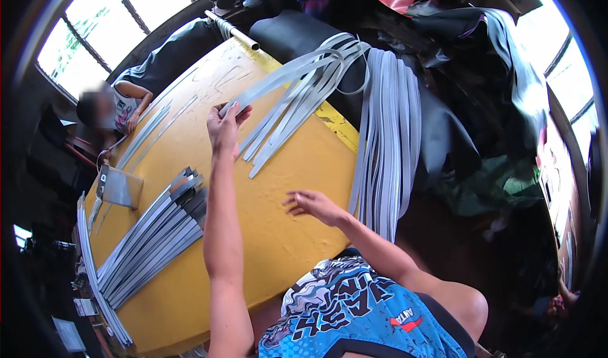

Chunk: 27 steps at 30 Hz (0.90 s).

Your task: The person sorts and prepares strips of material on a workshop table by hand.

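Observation:
My left hand (pixel 223 130) pinches the end of a pale grey strip (pixel 278 76) between thumb and fingers, raised above the yellow table (pixel 297 162). From there the strip arcs up and back to the far right edge, where it meets other strips. Several loose grey strips (pixel 278 130) lie on the tabletop just beyond that hand. Over the right edge hangs a thick bundle of long grey strips (pixel 387 124). My right hand (pixel 311 206) hovers over the table near this bundle, fingers apart and holding nothing.
A stack of dark and grey strips (pixel 155 238) lies on the table's left side, near a metal box (pixel 120 187). At the far left edge sits another person (pixel 123 105), one arm on the table. A pole (pixel 234 30) and black sheets (pixel 304 35) are at the back.

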{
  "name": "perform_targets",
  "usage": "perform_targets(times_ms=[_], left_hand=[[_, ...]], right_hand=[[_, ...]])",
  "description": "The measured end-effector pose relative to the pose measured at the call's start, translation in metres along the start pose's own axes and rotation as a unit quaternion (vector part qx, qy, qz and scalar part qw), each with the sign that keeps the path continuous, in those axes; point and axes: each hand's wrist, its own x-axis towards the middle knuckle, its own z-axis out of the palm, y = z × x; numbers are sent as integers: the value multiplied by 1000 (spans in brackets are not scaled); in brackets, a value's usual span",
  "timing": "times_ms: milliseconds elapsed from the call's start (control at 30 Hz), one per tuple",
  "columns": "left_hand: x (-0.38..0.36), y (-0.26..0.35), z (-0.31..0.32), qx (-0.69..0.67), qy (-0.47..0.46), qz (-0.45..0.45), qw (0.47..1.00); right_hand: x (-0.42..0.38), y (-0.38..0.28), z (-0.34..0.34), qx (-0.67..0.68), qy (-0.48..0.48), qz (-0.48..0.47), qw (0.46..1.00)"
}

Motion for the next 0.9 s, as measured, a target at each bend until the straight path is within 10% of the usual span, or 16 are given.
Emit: perform_targets(times_ms=[300,433,900], left_hand=[[-41,-7,45,1,-37,41,998],[-64,-19,45,-26,-11,20,999],[-97,-145,-50,139,-24,-157,978]], right_hand=[[120,-164,-24,390,-12,-263,882],[130,-217,-36,408,134,-216,877],[165,-94,-115,331,181,-82,922]])
